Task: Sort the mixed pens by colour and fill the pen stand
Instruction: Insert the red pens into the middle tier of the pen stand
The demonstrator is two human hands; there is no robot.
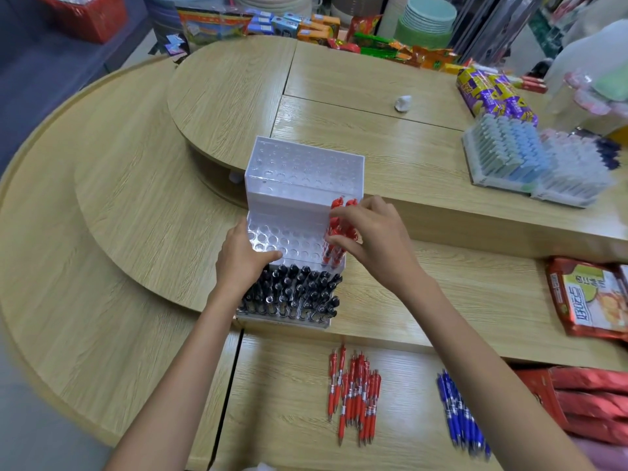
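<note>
A clear three-tier pen stand (306,171) sits on the wooden counter. Its lowest tier is packed with black pens (295,294). On the middle tier's right side stand several red pens (334,246), and my right hand (370,239) pinches one of them among that group. My left hand (243,256) rests against the stand's left side at the middle tier, fingers lying across its edge. The top tier holds no pens. Loose red pens (355,392) and loose blue pens (462,413) lie in two piles on the counter near me.
Other filled pen stands (530,161) stand at the right. Snack packets (588,300) lie at the right edge, more red packs (591,402) below them. A small white object (403,103) sits on the raised counter (339,90). Shop goods line the back.
</note>
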